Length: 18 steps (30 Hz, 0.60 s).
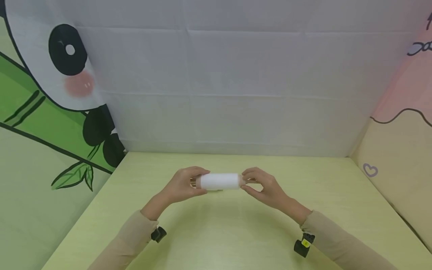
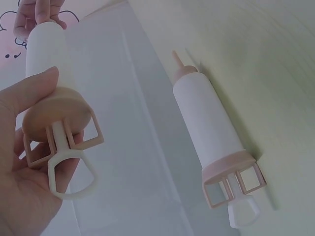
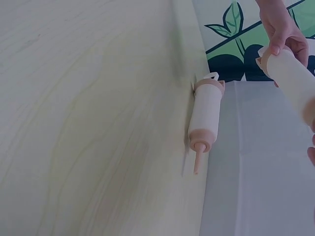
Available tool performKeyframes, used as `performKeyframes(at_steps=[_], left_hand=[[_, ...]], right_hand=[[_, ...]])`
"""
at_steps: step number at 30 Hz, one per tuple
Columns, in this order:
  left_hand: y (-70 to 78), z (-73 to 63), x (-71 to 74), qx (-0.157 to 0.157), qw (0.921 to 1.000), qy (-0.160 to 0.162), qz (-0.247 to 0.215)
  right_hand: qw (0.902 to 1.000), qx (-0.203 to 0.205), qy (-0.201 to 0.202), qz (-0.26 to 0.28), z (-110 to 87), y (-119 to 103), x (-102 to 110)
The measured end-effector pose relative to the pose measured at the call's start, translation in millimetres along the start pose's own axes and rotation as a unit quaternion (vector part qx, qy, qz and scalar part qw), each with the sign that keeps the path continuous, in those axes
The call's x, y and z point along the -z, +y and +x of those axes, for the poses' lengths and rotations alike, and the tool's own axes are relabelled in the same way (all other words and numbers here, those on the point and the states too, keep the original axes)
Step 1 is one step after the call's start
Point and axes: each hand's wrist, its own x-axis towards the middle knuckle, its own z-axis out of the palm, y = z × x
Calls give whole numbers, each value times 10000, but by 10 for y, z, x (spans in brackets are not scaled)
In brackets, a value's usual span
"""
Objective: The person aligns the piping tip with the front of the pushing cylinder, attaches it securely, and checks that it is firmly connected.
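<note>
A large syringe [image 1: 221,181] with a white barrel, pinkish ends and a white pull ring is held level above the table in the head view. My left hand [image 1: 185,183] grips its plunger end, thumb and fingers round the pink collar. At the other end, my right hand [image 1: 264,186] pinches the nozzle end between thumb and fingers; the nozzle itself is mostly hidden. A second, similar syringe [image 2: 209,118] lies on the table in both wrist views, its thin pink nozzle [image 3: 198,160] showing. From the head camera, the held syringe hides nearly all of it.
The pale yellow-green table [image 1: 216,232] meets a plain pale backdrop [image 1: 222,93] at its far edge. Printed cloth walls stand at either side, with a panda and bamboo [image 1: 67,105] on the left. Black wrist cameras [image 1: 158,234] are strapped at both sleeves.
</note>
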Motion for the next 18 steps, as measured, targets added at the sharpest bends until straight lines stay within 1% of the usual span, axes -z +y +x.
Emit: performKeyframes(at_steps=[5, 12, 18], left_hand=[[2, -2, 4, -61, 10000, 3, -33], [5, 1, -7, -143, 9997, 121, 158], [-6, 7, -23, -132, 9995, 142, 241]], right_hand=[[9998, 141, -63, -91, 8, -8, -3], [9997, 191, -78, -125, 26, 14, 17], [9987, 135, -227, -446, 39, 37, 53]])
